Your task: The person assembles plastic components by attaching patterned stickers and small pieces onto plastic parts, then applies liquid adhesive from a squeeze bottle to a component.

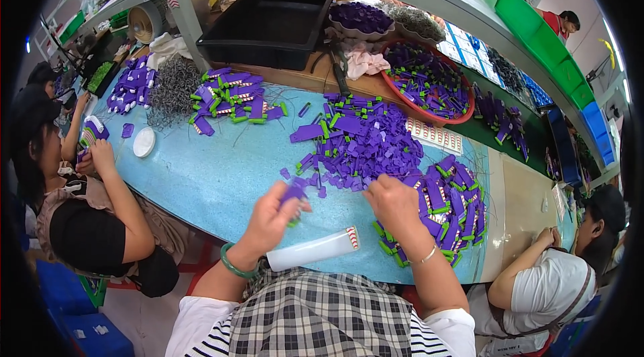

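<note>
My left hand (267,219) is closed around a purple plastic piece (293,195) with a bit of green at its lower end, slightly smeared by motion. My right hand (392,201) has its fingers pinched together at the near edge of a heap of small purple plastic parts (376,146); what they hold, if anything, is hidden. Beside my right wrist lies a pile of purple-and-green pieces with striped stickers (453,203). Close to my body, a white backing strip (308,251) lies on the blue table (201,169), red-and-white chevron stickers at its right end.
Beyond the heap stand a red basin (467,105) of purple-and-green parts and a black tray (261,38). A sticker sheet (436,136) lies right of the heap. Another stickered pile (235,99) and tangled dark wires (173,92) are far left. Co-workers sit on both sides.
</note>
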Demonstrator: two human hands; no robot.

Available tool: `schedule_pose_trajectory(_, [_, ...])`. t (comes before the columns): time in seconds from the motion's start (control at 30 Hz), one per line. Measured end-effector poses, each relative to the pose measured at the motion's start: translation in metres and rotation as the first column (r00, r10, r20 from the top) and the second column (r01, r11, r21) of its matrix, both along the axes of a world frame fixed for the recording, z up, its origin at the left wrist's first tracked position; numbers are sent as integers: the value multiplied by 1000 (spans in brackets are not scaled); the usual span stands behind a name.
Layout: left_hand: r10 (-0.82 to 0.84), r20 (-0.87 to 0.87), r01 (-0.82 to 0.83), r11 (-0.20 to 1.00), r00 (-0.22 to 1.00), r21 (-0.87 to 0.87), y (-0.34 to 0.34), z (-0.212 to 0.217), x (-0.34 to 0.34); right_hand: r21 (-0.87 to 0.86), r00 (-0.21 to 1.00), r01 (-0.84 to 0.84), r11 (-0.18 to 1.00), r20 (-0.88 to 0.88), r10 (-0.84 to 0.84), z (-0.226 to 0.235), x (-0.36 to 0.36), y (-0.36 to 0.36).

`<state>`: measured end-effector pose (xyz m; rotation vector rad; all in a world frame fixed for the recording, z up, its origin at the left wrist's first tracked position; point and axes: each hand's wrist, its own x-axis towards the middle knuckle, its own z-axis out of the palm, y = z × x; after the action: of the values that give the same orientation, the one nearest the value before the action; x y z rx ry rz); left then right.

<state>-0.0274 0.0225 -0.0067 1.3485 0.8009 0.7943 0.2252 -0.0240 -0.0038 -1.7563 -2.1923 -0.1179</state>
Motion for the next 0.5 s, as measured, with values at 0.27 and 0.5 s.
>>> schedule_pose_trajectory(0.27, [279, 351, -295, 955, 894, -9, 10, -6, -5, -54, 987, 130, 990, 105, -124, -30, -22, 41])
schedule_pose_trajectory(0.5, [322, 254, -349, 935, 912, 68, 14, -17, -3, -100, 932, -4, 995, -362, -33, -21, -14, 29])
